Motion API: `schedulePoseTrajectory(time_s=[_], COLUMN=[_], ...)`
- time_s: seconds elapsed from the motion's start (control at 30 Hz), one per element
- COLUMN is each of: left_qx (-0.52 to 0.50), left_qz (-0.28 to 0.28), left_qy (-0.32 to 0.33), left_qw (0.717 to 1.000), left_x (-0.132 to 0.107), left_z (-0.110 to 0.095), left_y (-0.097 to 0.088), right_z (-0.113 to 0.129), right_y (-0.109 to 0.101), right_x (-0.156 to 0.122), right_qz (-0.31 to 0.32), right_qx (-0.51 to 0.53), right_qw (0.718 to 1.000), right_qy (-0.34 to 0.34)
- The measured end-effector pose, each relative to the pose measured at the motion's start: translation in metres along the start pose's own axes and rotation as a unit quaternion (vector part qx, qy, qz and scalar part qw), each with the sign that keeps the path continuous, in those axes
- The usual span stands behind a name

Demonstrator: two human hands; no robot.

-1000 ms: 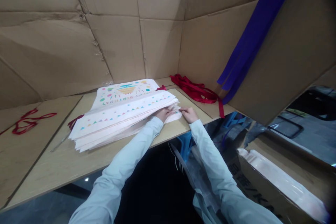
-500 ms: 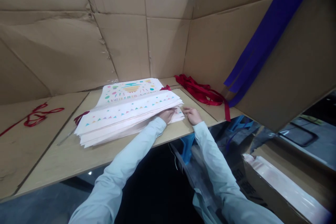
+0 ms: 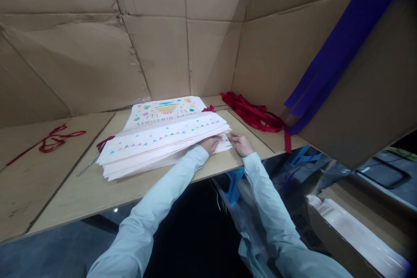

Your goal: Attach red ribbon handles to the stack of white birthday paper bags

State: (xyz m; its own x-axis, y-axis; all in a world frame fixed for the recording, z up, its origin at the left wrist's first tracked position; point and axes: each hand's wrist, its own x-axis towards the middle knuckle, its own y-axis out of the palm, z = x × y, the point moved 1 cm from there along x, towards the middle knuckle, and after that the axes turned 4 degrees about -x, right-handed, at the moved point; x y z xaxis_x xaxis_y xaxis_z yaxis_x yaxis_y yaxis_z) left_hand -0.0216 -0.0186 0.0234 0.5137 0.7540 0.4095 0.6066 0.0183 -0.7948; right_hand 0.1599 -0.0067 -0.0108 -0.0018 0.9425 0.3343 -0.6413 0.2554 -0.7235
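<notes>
A stack of white printed sheets point(image 3: 163, 132) lies on the table, with coloured triangles and upside-down "HAPPY BIRTHDAY" lettering. Its near layers bulge upward and fan out at the front edge. Dark red ribbon point(image 3: 208, 109) shows at the stack's right side, and another red ribbon loop point(image 3: 105, 142) at its left. My left hand point(image 3: 209, 143) reaches under the raised layers at the right front corner, its fingers curled on the lower sheets and partly covered. At that same corner my right hand point(image 3: 243, 145) has its fingers pressed together, touching the sheet edges.
A heap of red ribbon point(image 3: 252, 113) lies at the table's back right. Thin red ribbon point(image 3: 54, 141) lies at left. Purple strips point(image 3: 335, 56) hang on the cardboard wall point(image 3: 156, 56). Below right stands an open carton point(image 3: 339, 239) holding plastic-wrapped white material; a blue stool point(image 3: 233, 184) is under the table.
The whole view has shifted slightly, so things sit a little farther right. Both hands stay at the stack's right front corner with almost no change in pose.
</notes>
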Motion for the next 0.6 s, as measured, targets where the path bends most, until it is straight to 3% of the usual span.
schedulePoseTrajectory(time_s=[0.13,0.33,0.6], left_qx=[0.04,0.014,0.023], left_qz=[0.042,0.067,0.054], left_qy=[-0.013,-0.025,0.012], left_qw=[0.998,0.997,0.998], left_x=[0.0006,0.0025,0.0004], left_z=[-0.0061,-0.0015,0.0004], left_y=[0.0008,0.0043,0.0033], right_z=[0.0023,0.0031,0.0013], right_y=[-0.0023,-0.0035,-0.0013], right_x=[-0.001,-0.0025,-0.0032], right_qz=[0.033,0.04,0.032], right_qx=[0.027,0.116,0.358], right_qw=[0.999,0.992,0.933], right_qy=[-0.026,-0.027,-0.032])
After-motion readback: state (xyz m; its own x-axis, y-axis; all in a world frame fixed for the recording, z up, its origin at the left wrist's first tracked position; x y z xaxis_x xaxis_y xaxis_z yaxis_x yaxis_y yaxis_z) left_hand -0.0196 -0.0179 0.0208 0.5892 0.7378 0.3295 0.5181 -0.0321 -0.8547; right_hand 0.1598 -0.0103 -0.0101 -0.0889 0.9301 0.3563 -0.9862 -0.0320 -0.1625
